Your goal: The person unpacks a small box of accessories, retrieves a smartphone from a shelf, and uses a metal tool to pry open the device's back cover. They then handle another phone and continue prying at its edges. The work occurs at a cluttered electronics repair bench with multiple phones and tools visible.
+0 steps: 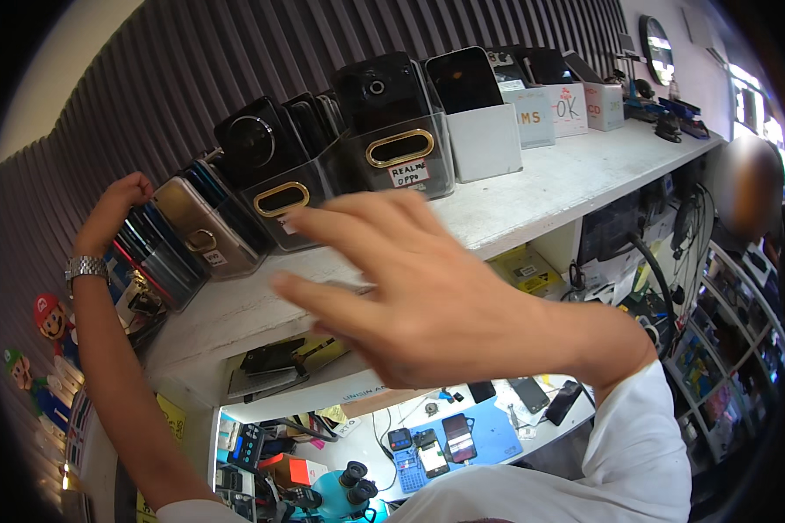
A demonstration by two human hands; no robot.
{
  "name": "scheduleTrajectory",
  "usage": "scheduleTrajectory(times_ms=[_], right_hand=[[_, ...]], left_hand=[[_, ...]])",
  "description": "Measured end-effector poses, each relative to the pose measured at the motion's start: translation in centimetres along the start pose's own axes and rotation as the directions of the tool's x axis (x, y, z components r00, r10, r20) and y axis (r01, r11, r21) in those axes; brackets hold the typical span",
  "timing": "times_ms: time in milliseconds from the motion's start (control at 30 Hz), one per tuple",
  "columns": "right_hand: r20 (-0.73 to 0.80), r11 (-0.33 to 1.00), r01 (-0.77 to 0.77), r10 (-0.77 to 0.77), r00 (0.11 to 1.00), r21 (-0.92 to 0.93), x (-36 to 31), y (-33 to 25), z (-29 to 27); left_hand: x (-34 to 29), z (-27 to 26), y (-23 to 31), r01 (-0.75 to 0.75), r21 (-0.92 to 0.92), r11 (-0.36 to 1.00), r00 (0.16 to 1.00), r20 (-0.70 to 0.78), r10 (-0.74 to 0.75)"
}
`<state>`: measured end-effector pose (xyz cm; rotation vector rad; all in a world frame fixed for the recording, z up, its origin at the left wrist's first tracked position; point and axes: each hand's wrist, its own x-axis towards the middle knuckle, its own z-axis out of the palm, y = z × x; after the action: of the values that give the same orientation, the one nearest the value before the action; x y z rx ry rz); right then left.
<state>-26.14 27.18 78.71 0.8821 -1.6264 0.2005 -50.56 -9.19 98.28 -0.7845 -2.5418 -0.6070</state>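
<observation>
My left hand (129,193), below a metal-band watch (87,268), reaches up to the back of the leftmost bin of phones (160,257) on the white shelf. Its fingers are curled in, and whatever they grip is hidden. In front of the shelf's edge my right hand (401,301) hangs in the air, slightly blurred, fingers apart and nothing in them. Behind it stand a clear bin with a gold-rimmed handle hole (275,199) and a second such bin (399,148), both packed with dark phones. A bin with a gold-coloured phone (183,218) sits between the left hand and these.
White boxes (488,144) holding phones continue along the shelf to the right. Below, a lit workbench carries a blue mat (493,431) with phones and a teal microscope (340,495). Two cartoon figurines (48,322) stand far left. Another person (750,187) is at far right.
</observation>
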Motion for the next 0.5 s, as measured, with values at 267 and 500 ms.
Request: scheduleTrajectory(times_ms=[267,500], right_hand=[[-0.248,0.792,-0.333,0.235,0.940,-0.512,-11.1,7.7,-11.8],[-0.264,0.863,-0.312,0.218,0.940,-0.397,-13.9,10.7,-13.4]], left_hand=[[-1.0,-2.2,4.2,-0.063,0.138,0.988,0.922,-0.371,0.111],[-3.6,6.7,24.2,-0.566,0.289,0.772,0.735,-0.249,0.631]])
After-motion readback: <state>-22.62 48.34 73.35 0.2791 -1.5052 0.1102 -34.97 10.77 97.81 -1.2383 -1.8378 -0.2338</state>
